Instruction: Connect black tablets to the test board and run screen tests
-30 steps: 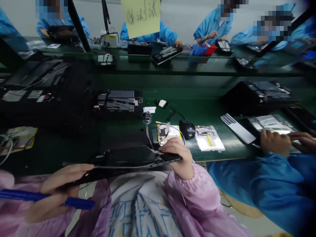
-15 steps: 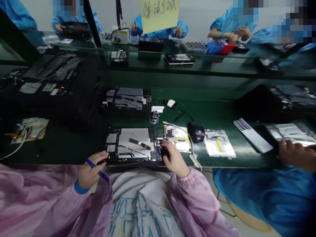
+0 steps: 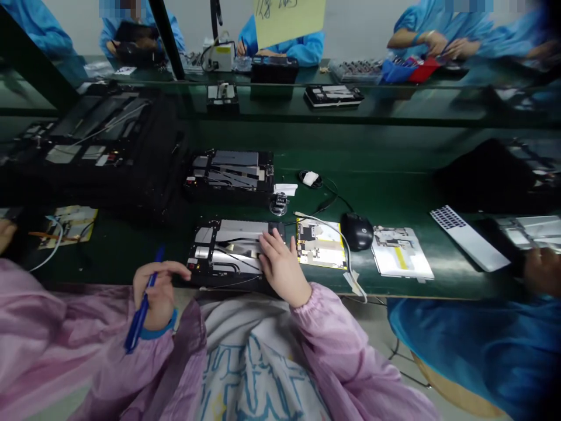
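A blue pen [image 3: 139,318] is gripped in my left hand [image 3: 158,298], whose index finger reaches to the left edge of an opened tablet-like device [image 3: 239,227]. The device lies at the table's front edge with grey panels, black strips and a thin cable showing. My right hand [image 3: 280,263] rests over the device's right part, fingers spread and holding nothing visible; the parts beneath it are hidden. Just right of that hand lies a yellow-edged board [image 3: 324,242] with a pale cable [image 3: 350,257] running beside it.
Behind the device sits a stack of similar opened devices [image 3: 232,169], with a larger stack [image 3: 100,134] at left. A black mouse [image 3: 357,231], a white panel with components [image 3: 401,254] and a white keyboard-like strip [image 3: 468,240] lie rightward. A co-worker's blue sleeve [image 3: 464,339] is at right.
My right hand has moved left from the device's right edge onto its top. My left hand has turned, and the pen now points more upright. The view has shifted slightly.
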Available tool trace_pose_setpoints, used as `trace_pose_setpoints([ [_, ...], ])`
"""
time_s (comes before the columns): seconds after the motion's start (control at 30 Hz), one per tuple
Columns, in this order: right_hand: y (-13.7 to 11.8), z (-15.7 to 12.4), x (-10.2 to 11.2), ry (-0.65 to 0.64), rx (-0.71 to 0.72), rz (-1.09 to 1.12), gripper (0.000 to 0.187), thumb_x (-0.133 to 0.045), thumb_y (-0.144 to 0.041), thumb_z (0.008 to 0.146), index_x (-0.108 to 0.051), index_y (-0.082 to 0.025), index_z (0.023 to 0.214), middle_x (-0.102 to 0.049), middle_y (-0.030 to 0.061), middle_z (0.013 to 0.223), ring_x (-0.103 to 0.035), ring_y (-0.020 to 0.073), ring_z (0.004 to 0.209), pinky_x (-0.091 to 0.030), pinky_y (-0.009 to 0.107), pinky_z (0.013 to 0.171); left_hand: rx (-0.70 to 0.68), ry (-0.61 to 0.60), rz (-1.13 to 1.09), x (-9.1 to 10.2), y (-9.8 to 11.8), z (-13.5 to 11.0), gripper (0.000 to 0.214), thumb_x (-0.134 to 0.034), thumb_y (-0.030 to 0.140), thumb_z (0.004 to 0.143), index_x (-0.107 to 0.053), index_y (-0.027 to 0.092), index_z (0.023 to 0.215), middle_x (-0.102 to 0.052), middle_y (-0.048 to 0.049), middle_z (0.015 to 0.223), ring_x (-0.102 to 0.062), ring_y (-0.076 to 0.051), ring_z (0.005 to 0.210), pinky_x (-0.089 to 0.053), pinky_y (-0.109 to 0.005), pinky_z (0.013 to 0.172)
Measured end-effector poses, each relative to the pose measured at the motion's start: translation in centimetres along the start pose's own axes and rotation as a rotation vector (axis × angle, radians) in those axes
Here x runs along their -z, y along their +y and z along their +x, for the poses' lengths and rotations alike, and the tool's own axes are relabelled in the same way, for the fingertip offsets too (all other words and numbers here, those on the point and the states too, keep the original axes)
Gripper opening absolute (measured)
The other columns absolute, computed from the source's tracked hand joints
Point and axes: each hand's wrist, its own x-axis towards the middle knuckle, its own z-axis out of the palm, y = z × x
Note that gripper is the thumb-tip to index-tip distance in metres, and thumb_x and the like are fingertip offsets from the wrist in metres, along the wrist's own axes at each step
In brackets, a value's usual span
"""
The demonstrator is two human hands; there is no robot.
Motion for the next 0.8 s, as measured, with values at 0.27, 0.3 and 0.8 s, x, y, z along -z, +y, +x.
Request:
trace_pose_setpoints([
  [0.27,-2.7,-0.9,2.4,0.041,0.355,0.358,0.024,-0.035,-0.032,0.098,-0.056,-0.021,0.091,-0.063,0.0084,0.096,-0.056,0.0230,0.104,-0.035,0.051,0.107,-0.027,-0.672,-0.379,-5.9,5.5,-0.1,0.038,-0.049,0.044,0.091,-0.071,0.018,0.076,-0.060,-0.0054,0.063,-0.054,-0.013,0.051,-0.042,-0.026,0.045],
  [0.3,-2.1,-0.6,2.6,0.060,0.336,0.398,0.028,-0.032,-0.033,0.099,-0.054,-0.021,0.086,-0.061,0.0071,0.087,-0.057,0.0215,0.093,-0.041,0.048,0.101,-0.023,-0.650,-0.425,-6.4,5.5,0.1,0.033,-0.050,0.040,0.091,-0.071,0.017,0.080,-0.060,-0.0041,0.063,-0.052,-0.011,0.049,-0.041,-0.024,0.044],
  [0.8,9.4,9.7,1.5,0.066,0.023,-0.275,0.025,-0.036,-0.026,0.097,-0.059,-0.017,0.096,-0.049,0.0150,0.143,-0.050,0.0289,0.124,-0.025,0.059,0.110,0.021,-0.888,-0.084,-11.8,3.8,0.4,0.005,-0.055,0.014,0.073,-0.057,0.016,0.068,-0.063,-0.0019,0.069,-0.058,-0.013,0.064,-0.044,-0.023,0.059],
])
